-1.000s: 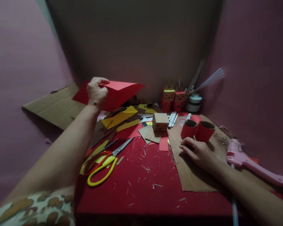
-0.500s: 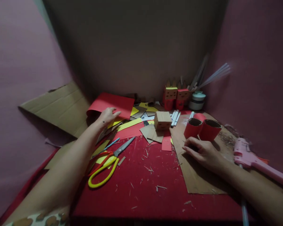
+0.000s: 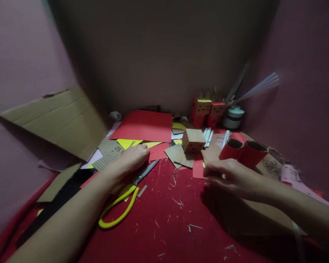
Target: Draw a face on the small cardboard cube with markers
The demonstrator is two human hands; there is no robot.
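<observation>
My left hand is curled over the loose paper scraps, in front of a large red sheet. Its fingertips are tucked under, so whatever they grip is hidden. Just below it lie scissors with yellow handles, partly under my forearm. My right hand hovers with loosely bent fingers at the right edge of a small red paper strip; I see nothing held in it. Between the hands, a cardboard cube with a drawn face sits on cardboard squares. Two red-covered tubes stand behind my right hand.
A pink glue gun lies at the right beside a cardboard sheet. White markers, two box-headed figures and a pale jar are at the back. A large cardboard flap leans left. Shavings litter the red cloth.
My left hand has left the red sheet, which now lies flatter, and moved nearer and right, its fingers curling. My right hand has shifted left towards the red strip. The view has moved slightly.
</observation>
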